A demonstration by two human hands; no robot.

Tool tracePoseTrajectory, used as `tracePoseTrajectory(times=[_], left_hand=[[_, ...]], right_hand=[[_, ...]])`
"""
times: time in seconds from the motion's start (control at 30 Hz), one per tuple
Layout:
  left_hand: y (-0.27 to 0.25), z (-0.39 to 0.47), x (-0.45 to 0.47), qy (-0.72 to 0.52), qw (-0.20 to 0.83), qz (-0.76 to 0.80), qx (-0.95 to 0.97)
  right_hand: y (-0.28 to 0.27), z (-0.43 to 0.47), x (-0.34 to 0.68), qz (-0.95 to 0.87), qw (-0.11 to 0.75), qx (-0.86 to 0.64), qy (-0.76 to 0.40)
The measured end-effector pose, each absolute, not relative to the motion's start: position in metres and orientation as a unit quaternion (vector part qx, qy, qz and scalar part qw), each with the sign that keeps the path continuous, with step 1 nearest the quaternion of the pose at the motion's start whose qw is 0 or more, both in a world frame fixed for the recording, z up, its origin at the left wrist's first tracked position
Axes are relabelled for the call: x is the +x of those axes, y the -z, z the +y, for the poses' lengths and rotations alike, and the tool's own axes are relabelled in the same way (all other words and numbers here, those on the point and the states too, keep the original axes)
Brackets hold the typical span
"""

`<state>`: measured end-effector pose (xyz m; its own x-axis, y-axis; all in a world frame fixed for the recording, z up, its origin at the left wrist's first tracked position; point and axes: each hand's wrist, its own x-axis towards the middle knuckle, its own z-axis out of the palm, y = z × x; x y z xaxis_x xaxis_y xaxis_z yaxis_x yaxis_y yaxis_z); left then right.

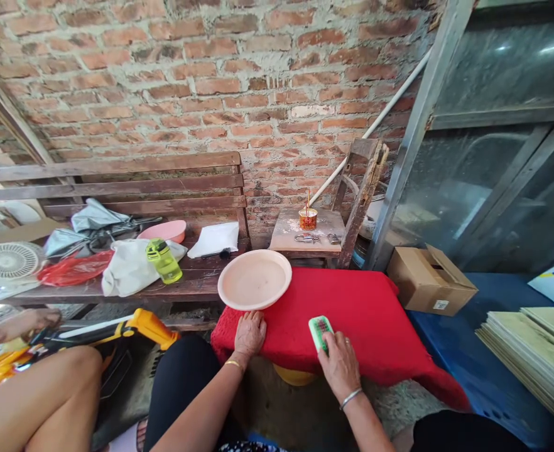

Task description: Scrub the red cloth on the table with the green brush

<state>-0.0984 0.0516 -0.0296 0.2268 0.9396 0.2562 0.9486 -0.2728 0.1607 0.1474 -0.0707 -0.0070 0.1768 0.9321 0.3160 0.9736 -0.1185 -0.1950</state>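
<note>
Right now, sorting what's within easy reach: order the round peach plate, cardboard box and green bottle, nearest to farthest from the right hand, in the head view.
1. Round peach plate, up and left of the right hand.
2. Cardboard box, to the right, off the cloth.
3. Green bottle, far left, on the bench.

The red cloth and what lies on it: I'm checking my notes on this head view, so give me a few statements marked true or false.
1. The left hand lies flat on the red cloth just below the round pale plate. True.
2. The right hand holds a yellow bottle. False: its fingers are on a small green-framed counting tool; the yellow-green bottle lies on the wooden bench.
3. The plate is full of rice. False: it looks empty.
4. A cardboard box sits to the right of the red cloth. True.
5. A small orange cup stands on the wooden chair behind the cloth. True.
</note>
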Motion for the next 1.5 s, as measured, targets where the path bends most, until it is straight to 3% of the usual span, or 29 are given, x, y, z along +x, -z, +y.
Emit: tracePoseTrajectory(times=[0.27,0.37,0.5,0.6,0.8,0.93,1.2,1.37,1.5], left_hand=[[0.028,0.052,-0.097,0.149,0.017,-0.603,-0.784],[0.026,0.051,-0.096,0.147,0.012,-0.607,-0.781],[0.028,0.052,-0.098,0.151,0.011,-0.608,-0.780],[0.030,0.053,-0.099,0.152,0.012,-0.604,-0.782],[0.028,0.053,-0.098,0.145,0.007,-0.606,-0.782],[0.025,0.051,-0.097,0.143,0.009,-0.608,-0.781],[0.027,0.051,-0.095,0.148,0.013,-0.609,-0.779],[0.030,0.051,-0.097,0.149,0.026,-0.605,-0.782],[0.031,0.052,-0.098,0.149,0.028,-0.602,-0.784]], right_hand=[[0.006,-0.102,0.303,-0.419,0.126,-0.897,0.063],[0.004,-0.100,0.292,-0.431,0.158,-0.886,0.061],[0.004,-0.086,0.218,-0.583,0.222,-0.781,0.029],[0.004,-0.081,0.189,-0.626,0.210,-0.750,0.026],[0.002,-0.107,0.280,-0.469,0.125,-0.872,0.061],[0.003,-0.114,0.316,-0.377,0.130,-0.913,0.087],[0.006,-0.059,0.181,-0.645,0.260,-0.718,0.029],[0.005,-0.031,0.127,-0.690,0.222,-0.689,-0.011],[-0.001,-0.023,0.167,-0.623,0.171,-0.763,0.017]])
